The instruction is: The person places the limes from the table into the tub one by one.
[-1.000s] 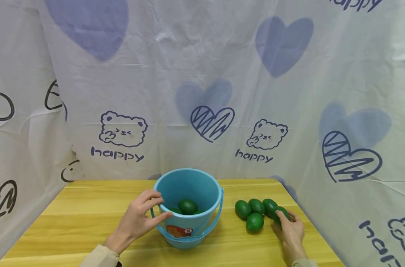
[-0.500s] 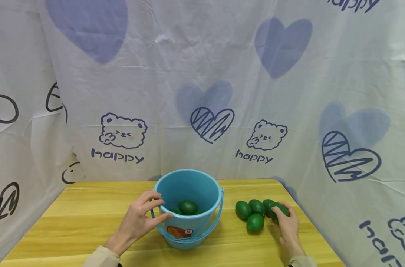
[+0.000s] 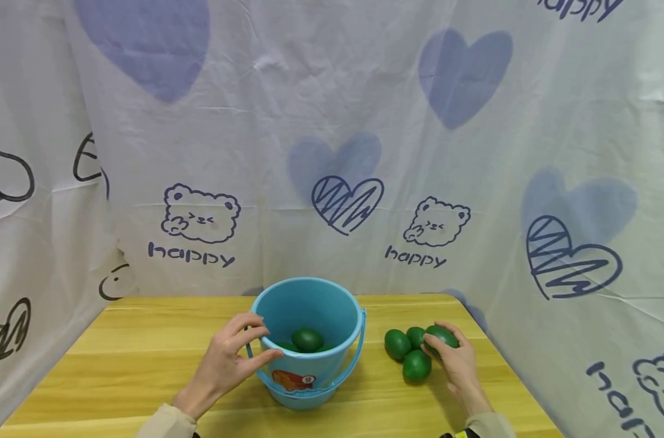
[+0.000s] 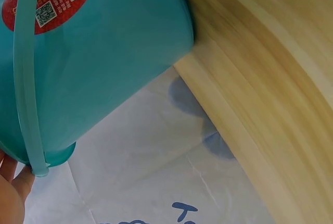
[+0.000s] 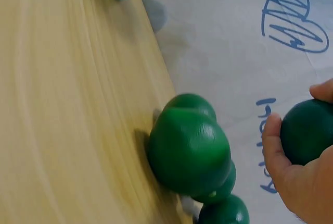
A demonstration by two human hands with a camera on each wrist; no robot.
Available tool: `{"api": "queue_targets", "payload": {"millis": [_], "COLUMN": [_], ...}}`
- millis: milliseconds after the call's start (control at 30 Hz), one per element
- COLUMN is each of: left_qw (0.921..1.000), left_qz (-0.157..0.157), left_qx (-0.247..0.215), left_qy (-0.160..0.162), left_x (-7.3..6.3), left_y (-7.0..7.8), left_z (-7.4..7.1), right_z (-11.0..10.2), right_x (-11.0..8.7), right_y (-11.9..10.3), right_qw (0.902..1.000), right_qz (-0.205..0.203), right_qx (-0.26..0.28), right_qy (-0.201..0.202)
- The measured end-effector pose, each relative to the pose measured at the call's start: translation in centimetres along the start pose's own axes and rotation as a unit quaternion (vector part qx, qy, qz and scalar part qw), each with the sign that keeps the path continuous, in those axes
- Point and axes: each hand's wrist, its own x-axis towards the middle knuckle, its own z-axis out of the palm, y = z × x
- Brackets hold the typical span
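Observation:
A light blue bucket (image 3: 310, 304) with its handle hanging down in front stands mid-table, several green fruits (image 3: 307, 340) inside. My left hand (image 3: 222, 356) holds its left rim, thumb along the near edge and fingertips at the side; the left wrist view shows those fingers by the handle joint. To the right, my right hand (image 3: 458, 359) grips a smooth, egg-shaped green fruit (image 3: 441, 338) between thumb and fingers. That held fruit (image 5: 308, 132) appears raised beside the others in the right wrist view. Several more green fruits (image 3: 416, 366) lie clustered just left of this hand.
The yellow wood-grain table (image 3: 146, 359) carries everything. A white cloth (image 3: 277, 121) printed with hearts and bears hangs behind it and along both sides. A red label (image 3: 292, 379) is on the bucket's front.
My right hand has lifted the rightmost green fruit and moved left, over the neighbouring fruit, which it now hides in the head view. My left hand and the bucket have stayed put.

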Motion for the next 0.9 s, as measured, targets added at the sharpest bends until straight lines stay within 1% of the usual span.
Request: {"api": "queue_targets", "payload": {"millis": [100, 200, 367, 433, 533, 700, 900], "left_qw": [0.9999, 0.9994, 0.9939, 0.9914, 0.9909, 0.9921, 0.9956], "left_qz": [0.014, 0.032, 0.084, 0.093, 0.086, 0.055, 0.009], "left_qx": [0.004, 0.015, 0.070, 0.089, 0.103, 0.112, 0.082], "left_qy": [0.003, 0.004, 0.017, 0.019, 0.013, -0.013, -0.046], "left_x": [0.0, 0.1, 0.7, 0.8, 0.9, 1.0, 1.3], "left_y": [0.0, 0.0, 0.3, 0.4, 0.6, 1.1, 1.6], "left_z": [-0.1, -0.2, -0.3, -0.3, -0.3, -0.4, -0.9], "right_z": [0.8, 1.7, 2.9, 3.3, 3.8, 4.9, 6.5], "right_x": [-0.1, -0.3, -0.7, -0.9, -1.0, -1.1, -1.5], "right_y": [-0.1, -0.2, -0.6, -0.8, -0.9, -1.1, -2.0], "right_qw": [0.9998, 0.9996, 0.9994, 0.9991, 0.9987, 0.9971, 0.9955], "right_qz": [-0.005, -0.007, -0.013, -0.014, -0.014, -0.027, -0.034], "right_qx": [-0.009, -0.010, 0.003, 0.003, 0.000, -0.019, -0.034], "right_qy": [-0.018, -0.024, -0.032, -0.039, -0.050, -0.068, -0.082]}}
